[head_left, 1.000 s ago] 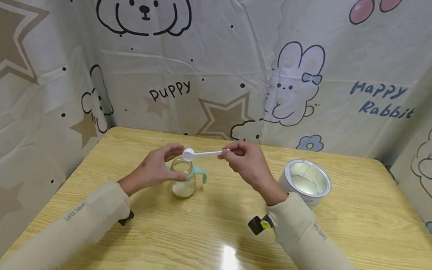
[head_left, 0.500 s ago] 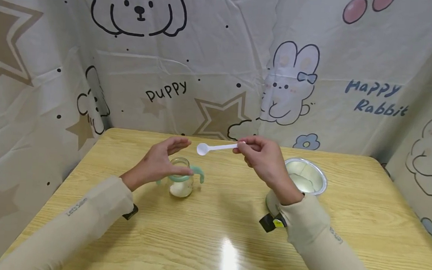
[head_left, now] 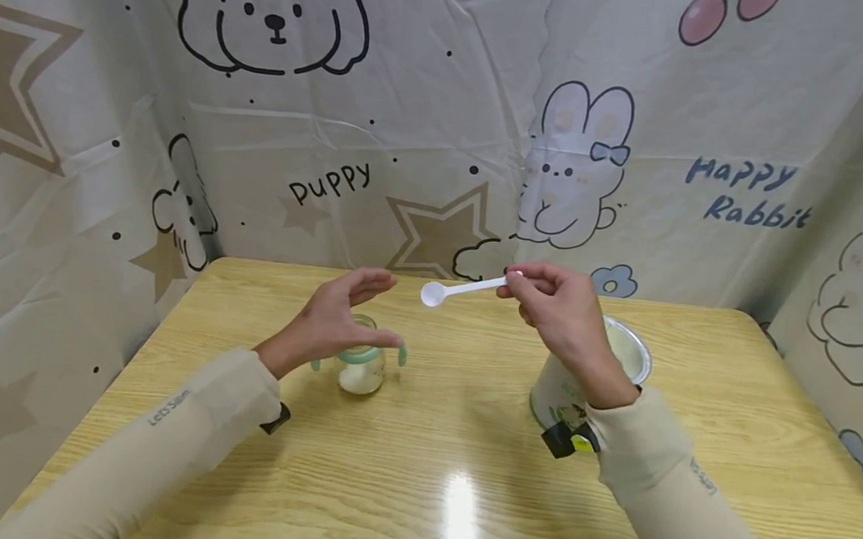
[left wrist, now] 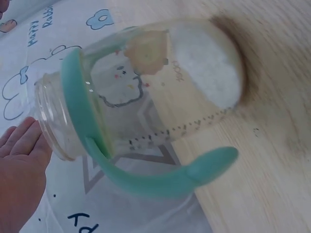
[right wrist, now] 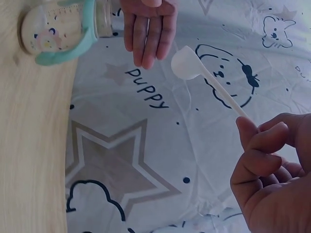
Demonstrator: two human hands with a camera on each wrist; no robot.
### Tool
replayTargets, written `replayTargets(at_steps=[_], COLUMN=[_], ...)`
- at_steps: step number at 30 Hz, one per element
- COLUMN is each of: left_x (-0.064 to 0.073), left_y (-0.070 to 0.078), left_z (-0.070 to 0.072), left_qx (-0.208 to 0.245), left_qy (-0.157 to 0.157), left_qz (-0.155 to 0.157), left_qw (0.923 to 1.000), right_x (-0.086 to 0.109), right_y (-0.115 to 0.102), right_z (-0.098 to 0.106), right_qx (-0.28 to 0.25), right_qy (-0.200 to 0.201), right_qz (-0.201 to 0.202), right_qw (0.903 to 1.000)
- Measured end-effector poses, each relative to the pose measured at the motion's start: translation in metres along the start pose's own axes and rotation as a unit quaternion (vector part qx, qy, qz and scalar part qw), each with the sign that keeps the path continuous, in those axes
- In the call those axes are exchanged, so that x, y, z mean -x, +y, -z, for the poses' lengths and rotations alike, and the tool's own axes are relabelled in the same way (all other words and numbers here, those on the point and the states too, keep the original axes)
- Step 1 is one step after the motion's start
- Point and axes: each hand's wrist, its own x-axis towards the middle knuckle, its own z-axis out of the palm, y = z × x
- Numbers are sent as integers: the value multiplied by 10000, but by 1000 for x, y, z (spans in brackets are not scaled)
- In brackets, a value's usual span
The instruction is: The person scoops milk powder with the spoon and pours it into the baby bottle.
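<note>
A clear baby bottle [head_left: 361,376] with green handles stands uncapped on the table, white powder at its bottom. Its powder heap [left wrist: 209,65] and one green handle [left wrist: 160,182] show closely in the left wrist view. Above the bottle's mouth hovers my left hand [head_left: 334,317], fingers and thumb extended and apart, gripping nothing. My right hand [head_left: 559,316] pinches the handle end of a white measuring scoop [head_left: 433,294] in the air, right of the bottle. In the right wrist view the scoop's bowl [right wrist: 185,64] points toward the left hand's straight fingers. Whether the bowl holds powder I cannot tell.
An open milk powder can [head_left: 556,393] stands on the right of the wooden table [head_left: 401,484], partly hidden behind the right hand and wrist. A printed cloth [head_left: 426,135] hangs behind the table and along both sides.
My right hand has carried the scoop from over the bottle's mouth rightward and slightly up. My left hand has shifted a little right and up, off the bottle, fingers still spread.
</note>
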Motion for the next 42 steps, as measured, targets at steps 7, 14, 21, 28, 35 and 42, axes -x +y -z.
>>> replayTargets(at_steps=[7,14,21,28,35,42], left_x=[-4,-10,-13,-18,-23,-28], left_y=[6,12,16,21,28,34], left_z=[-9,-18,-23,-28,-39,-49], left_qx=[4,30,23,108,173,155], left_qy=[33,25,18,-67,-233,-346], left_qz=[-92,-138,-214,-252,-181,-110], left_qw=[10000,9999,9998,9996,9994,9992], right_x=[5,7,9,12,17,21], right_y=[-2,0,4,9,17,24], right_z=[18,34,50,65,80,94], right_qx=[20,-265,-170,7,97,107], right_qy=[215,302,345,431,509,626], right_qz=[-51,-40,-128,-188,-262,-343], right_qw=[9998,9992,9992,9989,9983,9974])
